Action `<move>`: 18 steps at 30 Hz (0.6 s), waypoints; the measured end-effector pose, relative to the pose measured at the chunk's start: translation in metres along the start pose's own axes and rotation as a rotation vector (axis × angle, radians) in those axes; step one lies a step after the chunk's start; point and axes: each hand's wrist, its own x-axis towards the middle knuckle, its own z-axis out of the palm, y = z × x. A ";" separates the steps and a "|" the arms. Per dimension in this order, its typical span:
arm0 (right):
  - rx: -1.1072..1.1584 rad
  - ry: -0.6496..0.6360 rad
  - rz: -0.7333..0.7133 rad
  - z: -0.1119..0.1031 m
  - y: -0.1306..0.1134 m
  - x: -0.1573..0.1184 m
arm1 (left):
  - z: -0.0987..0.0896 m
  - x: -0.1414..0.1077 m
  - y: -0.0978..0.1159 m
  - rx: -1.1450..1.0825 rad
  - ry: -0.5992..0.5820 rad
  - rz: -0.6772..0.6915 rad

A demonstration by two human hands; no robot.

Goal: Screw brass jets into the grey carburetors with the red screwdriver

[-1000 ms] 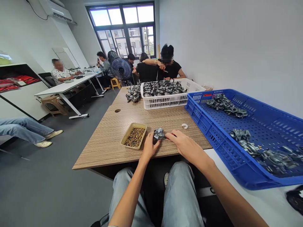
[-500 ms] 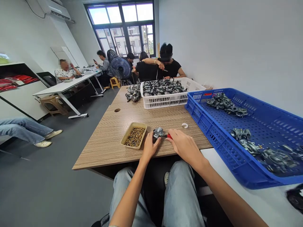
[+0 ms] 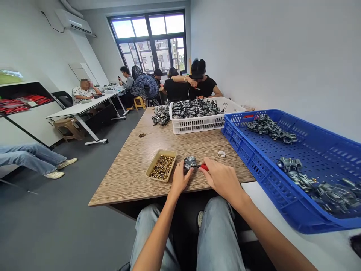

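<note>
A small grey metal carburetor (image 3: pixel 190 162) rests on the wooden table, and my left hand (image 3: pixel 180 177) is closed around its near left side. My right hand (image 3: pixel 220 175) grips the red handle of a screwdriver (image 3: pixel 204 166). The tool lies nearly level, its shaft pointing left at the carburetor; where its tip sits is too small to make out. Left of my left hand stands a beige tray (image 3: pixel 148 174) filled with small brass parts (image 3: pixel 162 167). A white ring-shaped piece (image 3: pixel 222 154) lies beyond my right hand.
A blue crate (image 3: pixel 254 165) with several carburetors (image 3: pixel 270 129) stands at the right. A white basket (image 3: pixel 194 126) full of carburetors sits at the table's far end, with more parts (image 3: pixel 161 114) piled beside it. Several people work beyond, near a fan (image 3: pixel 146 86).
The whole view has shifted slightly, so everything appears a little lower. Both hands keep their hold on the carburetor and the screwdriver; the red handle shows slightly more.
</note>
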 end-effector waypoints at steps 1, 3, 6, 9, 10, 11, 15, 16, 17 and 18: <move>-0.008 0.000 0.007 0.001 -0.001 0.000 | 0.000 0.000 -0.001 0.003 0.006 0.000; -0.009 -0.006 0.010 0.002 -0.002 -0.001 | 0.001 0.000 -0.002 0.009 0.020 -0.005; 0.025 -0.022 0.016 0.003 -0.002 0.000 | 0.002 -0.001 -0.003 0.011 0.032 -0.023; 0.118 -0.016 -0.001 0.004 0.000 0.001 | 0.003 -0.001 -0.004 0.001 0.034 -0.028; 0.165 0.000 -0.003 0.003 0.000 0.001 | 0.003 -0.001 -0.004 -0.001 0.032 -0.026; 0.221 0.025 0.005 0.002 0.000 0.001 | 0.003 0.000 -0.004 0.001 0.030 -0.025; 0.536 0.200 0.109 -0.018 -0.003 -0.003 | 0.003 0.003 -0.003 0.019 0.020 -0.037; 0.610 0.254 0.132 -0.026 -0.004 -0.005 | 0.002 0.004 -0.002 0.010 0.011 -0.042; 0.663 0.309 0.149 -0.035 -0.006 -0.008 | 0.002 0.005 -0.002 0.000 0.002 -0.047; 0.689 0.375 0.165 -0.045 -0.007 -0.012 | 0.002 0.006 -0.003 -0.013 -0.014 -0.048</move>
